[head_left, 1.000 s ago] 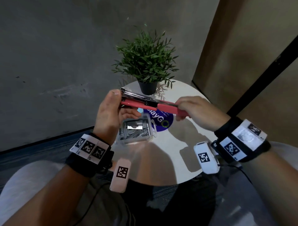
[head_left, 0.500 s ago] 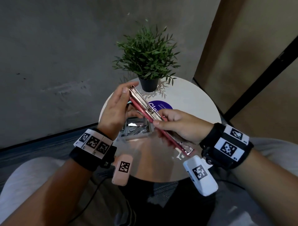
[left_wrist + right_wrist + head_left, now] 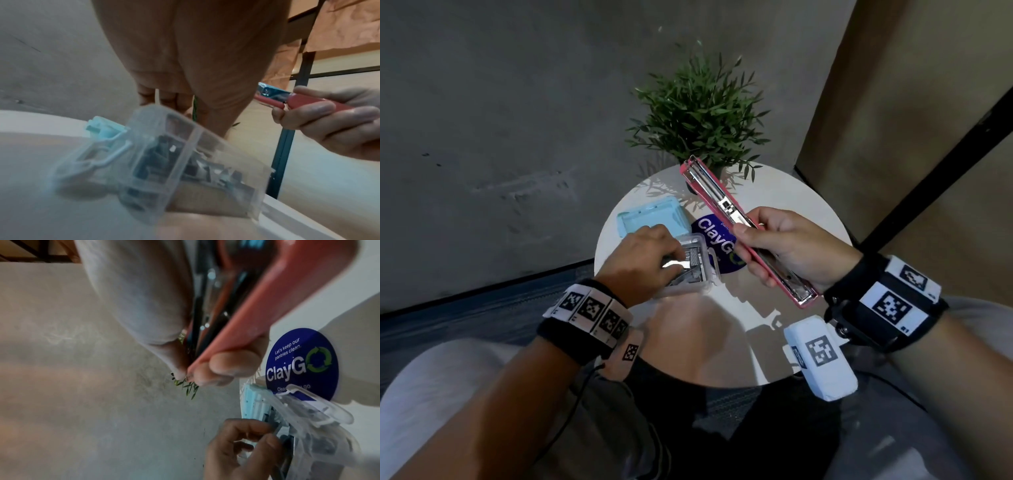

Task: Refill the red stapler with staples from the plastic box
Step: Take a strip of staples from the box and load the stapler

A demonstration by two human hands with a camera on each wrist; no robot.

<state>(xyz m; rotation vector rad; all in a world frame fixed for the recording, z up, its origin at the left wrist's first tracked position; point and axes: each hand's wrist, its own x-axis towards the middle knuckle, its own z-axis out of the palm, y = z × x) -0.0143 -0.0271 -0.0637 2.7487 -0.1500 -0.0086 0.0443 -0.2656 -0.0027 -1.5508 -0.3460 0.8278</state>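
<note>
The red stapler is swung open in a long line with its metal staple channel facing up. My right hand grips it around the middle, above the round white table. The clear plastic box of staples sits open on the table's left side. My left hand reaches down into it. In the right wrist view its thumb and forefinger pinch a grey staple strip at the box. The left wrist view shows the box close up and the stapler to the right.
The box's pale blue lid lies open behind it. A potted green plant stands at the table's far edge, just beyond the stapler's tip. A blue round sticker is on the tabletop. My knees are under the near edge.
My left hand has let go of the stapler and dropped into the staple box. My right hand now holds the opened stapler alone, turned to point away from me.
</note>
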